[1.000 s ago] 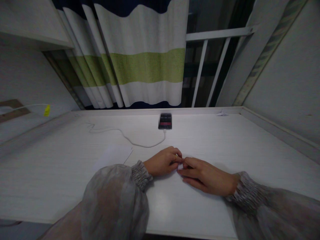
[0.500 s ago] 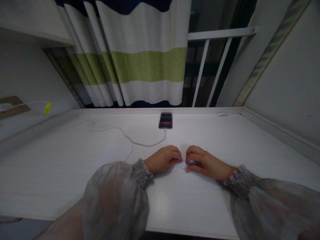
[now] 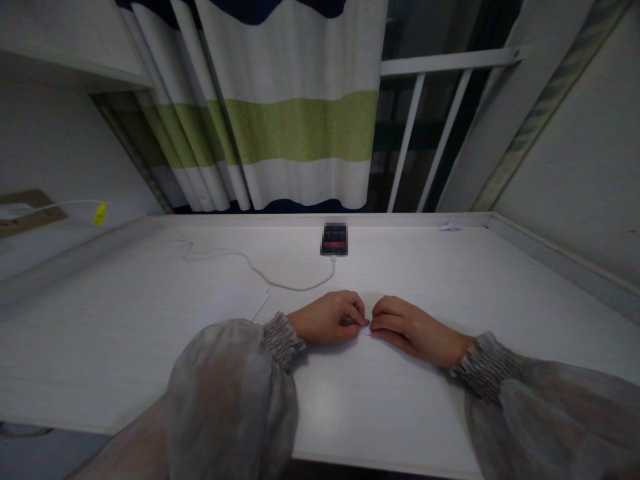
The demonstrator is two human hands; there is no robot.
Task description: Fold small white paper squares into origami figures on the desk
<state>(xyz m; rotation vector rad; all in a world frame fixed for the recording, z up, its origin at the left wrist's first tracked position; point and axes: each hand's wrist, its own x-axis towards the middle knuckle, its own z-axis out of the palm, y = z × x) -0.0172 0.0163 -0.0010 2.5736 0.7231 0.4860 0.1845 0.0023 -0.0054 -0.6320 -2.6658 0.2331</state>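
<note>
My left hand [image 3: 327,319] and my right hand [image 3: 407,327] rest on the white desk [image 3: 450,280], fingertips meeting near the middle. Both are curled into a pinch on a small white piece of paper [image 3: 367,329], of which only a sliver shows between the fingers. A ring sits on a finger of my left hand. Loose grey sleeves cover both arms.
A phone [image 3: 335,239] lies at the back of the desk with a white cable [image 3: 260,273] running left. A sheet of white paper [image 3: 233,303] lies left of my left wrist. A small folded paper [image 3: 449,227] sits at the back right. Striped curtain and railing stand behind.
My right hand slid up from lying flat on the desk and curled into a pinch facing my left hand. The two hands parted a little, then closed together again.
</note>
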